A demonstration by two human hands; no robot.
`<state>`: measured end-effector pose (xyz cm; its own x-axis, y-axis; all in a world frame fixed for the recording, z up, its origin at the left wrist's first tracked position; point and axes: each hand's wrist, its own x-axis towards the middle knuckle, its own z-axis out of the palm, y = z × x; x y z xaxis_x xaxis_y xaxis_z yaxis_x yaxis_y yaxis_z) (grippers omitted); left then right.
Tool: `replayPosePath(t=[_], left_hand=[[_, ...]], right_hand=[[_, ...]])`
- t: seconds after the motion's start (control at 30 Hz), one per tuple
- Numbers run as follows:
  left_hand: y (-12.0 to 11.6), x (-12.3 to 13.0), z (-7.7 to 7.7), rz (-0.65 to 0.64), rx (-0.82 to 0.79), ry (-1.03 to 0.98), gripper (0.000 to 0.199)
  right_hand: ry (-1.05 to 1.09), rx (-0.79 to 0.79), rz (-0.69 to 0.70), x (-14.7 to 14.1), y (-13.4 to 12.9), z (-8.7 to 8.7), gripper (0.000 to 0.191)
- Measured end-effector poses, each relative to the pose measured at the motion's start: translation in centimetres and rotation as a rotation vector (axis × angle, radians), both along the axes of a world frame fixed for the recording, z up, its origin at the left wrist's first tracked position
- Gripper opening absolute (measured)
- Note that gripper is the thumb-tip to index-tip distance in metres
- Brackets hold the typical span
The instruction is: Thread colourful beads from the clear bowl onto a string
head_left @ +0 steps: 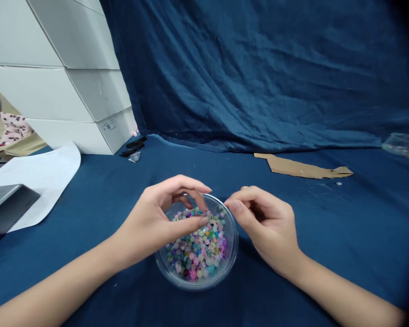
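Note:
A clear round plastic bowl [236, 236] stands in front of me with many small coloured beads [197, 254] in it, pink, teal, purple, white and yellow. My left hand [170, 211] hovers over the bowl, its thumb and fingers curved but apart, with no bead visible between them. At the bowl's right rim is my right hand [266, 222], thumb and index finger pinched together and the other fingers curled in. What it pinches, if anything, is too small to make out.
White boxes [85, 91] are stacked at the back left beside a blue curtain [259, 68]. A paper sheet [61, 177] and a dark device [10, 206] lie left. Torn brown cardboard [300, 168] lies behind my right hand. A clear container [404, 145] sits far right.

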<state>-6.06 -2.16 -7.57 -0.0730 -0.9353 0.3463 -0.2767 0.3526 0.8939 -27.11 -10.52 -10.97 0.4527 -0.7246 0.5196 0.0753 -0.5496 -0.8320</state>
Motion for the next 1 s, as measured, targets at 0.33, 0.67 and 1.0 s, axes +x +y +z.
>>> replayPosePath(t=[0.33, 0.67, 1.0], left_hand=[[-0.04, 0.35, 0.17, -0.117, 0.002, 0.23, 0.036], [0.13, -0.11, 0.29, -0.1, 0.08, 0.264, 0.029], [0.0, -0.2, 0.25, -0.099, 0.129, 0.324, 0.03]], right_hand=[[-0.062, -0.015, 0.053, 0.44, 0.03, -0.1, 0.011], [-0.05, 0.001, 0.061, 0.37, -0.15, -0.37, 0.01], [-0.053, -0.043, 0.026, 0.38, -0.17, -0.23, 0.01]])
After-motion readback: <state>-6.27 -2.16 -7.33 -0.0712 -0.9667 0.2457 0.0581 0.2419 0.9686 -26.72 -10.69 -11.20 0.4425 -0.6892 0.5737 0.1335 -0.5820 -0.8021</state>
